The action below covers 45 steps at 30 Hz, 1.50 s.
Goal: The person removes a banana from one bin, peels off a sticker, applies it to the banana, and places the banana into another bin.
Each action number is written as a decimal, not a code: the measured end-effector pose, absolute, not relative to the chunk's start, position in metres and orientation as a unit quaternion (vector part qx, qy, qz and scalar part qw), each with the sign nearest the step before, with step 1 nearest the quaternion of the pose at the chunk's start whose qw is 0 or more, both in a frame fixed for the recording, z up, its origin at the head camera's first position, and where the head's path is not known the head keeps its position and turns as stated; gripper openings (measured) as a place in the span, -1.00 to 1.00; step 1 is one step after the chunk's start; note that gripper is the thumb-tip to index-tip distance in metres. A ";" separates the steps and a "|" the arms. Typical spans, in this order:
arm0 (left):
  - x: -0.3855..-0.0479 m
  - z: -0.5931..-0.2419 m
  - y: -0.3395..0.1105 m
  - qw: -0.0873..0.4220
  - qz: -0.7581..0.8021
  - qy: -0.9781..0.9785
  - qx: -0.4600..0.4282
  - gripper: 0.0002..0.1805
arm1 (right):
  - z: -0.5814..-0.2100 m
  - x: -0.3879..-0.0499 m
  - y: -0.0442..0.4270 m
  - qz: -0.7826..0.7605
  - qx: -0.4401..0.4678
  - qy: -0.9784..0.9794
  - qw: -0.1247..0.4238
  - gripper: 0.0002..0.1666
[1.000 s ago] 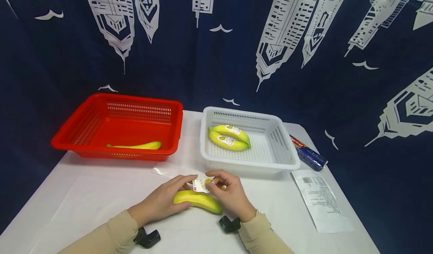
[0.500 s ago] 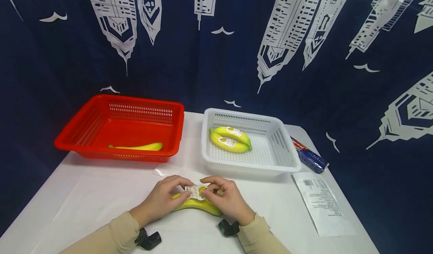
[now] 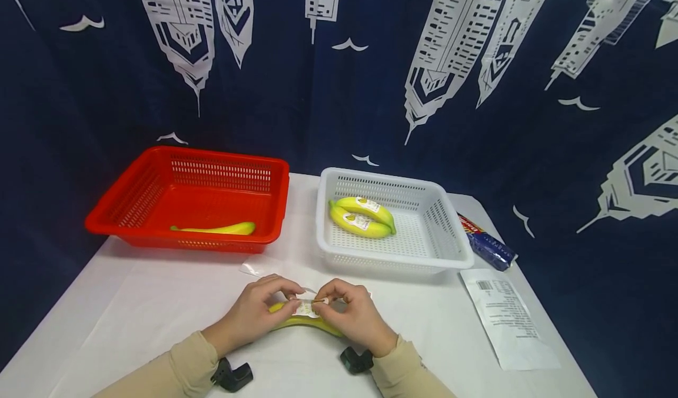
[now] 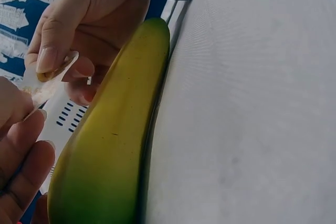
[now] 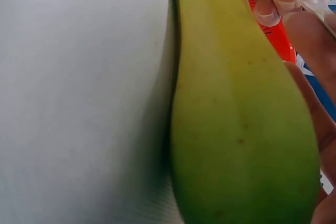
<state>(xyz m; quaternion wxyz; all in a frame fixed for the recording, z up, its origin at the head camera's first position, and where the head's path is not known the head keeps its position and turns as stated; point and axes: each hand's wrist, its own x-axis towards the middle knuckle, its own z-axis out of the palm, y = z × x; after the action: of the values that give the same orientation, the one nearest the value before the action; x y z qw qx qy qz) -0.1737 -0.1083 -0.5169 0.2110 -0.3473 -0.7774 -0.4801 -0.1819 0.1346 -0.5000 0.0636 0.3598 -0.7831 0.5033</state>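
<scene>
Before me on the table lies a yellow-green banana (image 3: 304, 321), which fills much of both wrist views. Just above it, in the head view, is a small white printed sticker (image 3: 305, 309). My left hand (image 3: 258, 308) pinches the sticker's left end between thumb and fingers. At its right end, my right hand (image 3: 354, 317) pinches it with thumb and forefinger. The left wrist view shows the sticker (image 4: 46, 90) bent between the two hands, beside the banana (image 4: 113, 129). Whether it touches the peel cannot be told.
A red basket (image 3: 276, 233) with one banana (image 3: 225, 229) stands at back left. The white basket (image 3: 392, 259) holds two stickered bananas (image 3: 365, 224). Right of it lie a blue packet (image 3: 492, 251) and a printed white sheet (image 3: 505, 318). Clear film (image 3: 259, 265) lies behind my left hand.
Both hands have brought the sticker down and nearer, over the banana. My left hand's thumb has moved from the banana to the sticker. The sticker now looks more bent.
</scene>
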 end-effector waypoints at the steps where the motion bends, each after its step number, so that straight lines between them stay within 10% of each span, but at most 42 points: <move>1: -0.174 -0.517 -0.108 0.211 -0.480 -0.776 -0.351 -0.70 | -0.500 -0.182 0.134 0.499 0.367 -0.782 0.070 -0.89; 19: -0.171 -0.514 -0.108 0.193 -0.481 -0.775 -0.361 -0.72 | -0.497 -0.185 0.133 0.418 0.409 -0.787 0.198 -0.82; 45: -0.173 -0.517 -0.109 0.134 -0.417 -0.847 -0.302 -0.64 | -0.503 -0.181 0.132 0.394 0.318 -0.862 0.041 -0.67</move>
<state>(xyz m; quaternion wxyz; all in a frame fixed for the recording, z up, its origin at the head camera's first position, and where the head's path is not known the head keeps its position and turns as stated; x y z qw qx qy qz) -0.1728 -0.1094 -0.5170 0.1337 -0.3015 -0.8469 -0.4172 -0.1812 0.1318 -0.5028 0.0407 0.3177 -0.8615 0.3939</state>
